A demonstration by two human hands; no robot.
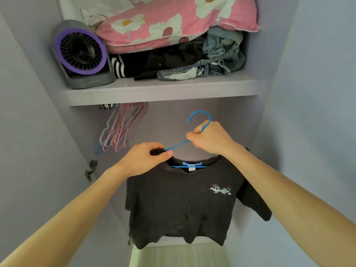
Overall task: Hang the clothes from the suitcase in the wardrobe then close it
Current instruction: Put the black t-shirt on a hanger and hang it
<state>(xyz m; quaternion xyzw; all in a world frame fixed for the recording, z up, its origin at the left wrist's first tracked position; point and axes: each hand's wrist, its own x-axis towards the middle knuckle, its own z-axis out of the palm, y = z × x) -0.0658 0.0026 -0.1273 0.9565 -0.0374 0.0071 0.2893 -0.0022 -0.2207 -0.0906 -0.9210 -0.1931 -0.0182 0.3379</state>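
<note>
Right hand (210,137) grips hanger (200,112) neck; left hand (146,157) pinches shirt (183,205) shoulder. Rail probably hidden behind shelf (154,91): blind hooking could miss, dropping shirt.

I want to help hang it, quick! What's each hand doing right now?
Left hand: closed, pinching the black T-shirt against the blue hanger.
Right hand: closed, gripping the blue hanger just under its hook.

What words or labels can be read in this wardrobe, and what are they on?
None reads clearly.
Grey fan: small pale lettering on its base, too small to read.
Black T-shirt: white chest print, too blurred to make out.
Neck label: no legible text.
</note>
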